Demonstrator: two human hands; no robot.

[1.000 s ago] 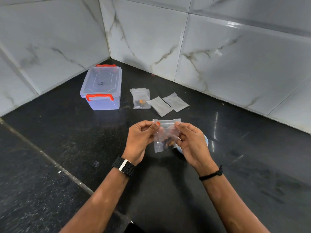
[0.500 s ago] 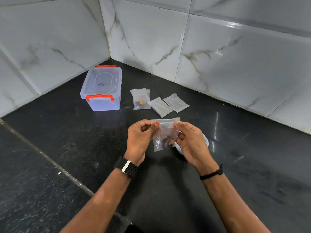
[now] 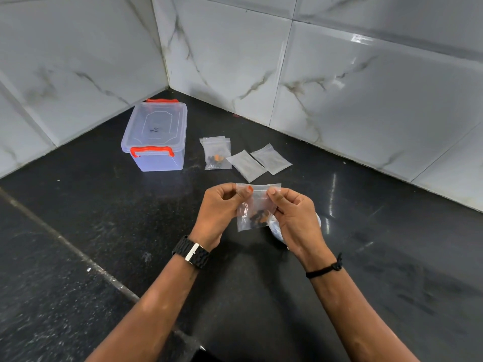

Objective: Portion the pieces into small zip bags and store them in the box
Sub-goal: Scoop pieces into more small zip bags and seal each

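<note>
Four small zip bags are counted: one with dark and orange pieces [image 3: 257, 209] held up, one filled [image 3: 216, 154] on the black floor, and two empty [image 3: 246, 165] [image 3: 271, 159] beside it. One lidded clear storage box [image 3: 156, 135] is seen, with two red handles.

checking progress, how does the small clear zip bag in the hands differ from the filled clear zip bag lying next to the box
The small clear zip bag in the hands is held up off the counter, pinched at its top edge by the left hand and right hand; the filled clear zip bag beside the box lies flat and untouched. Both hold dark and orange pieces.
</note>
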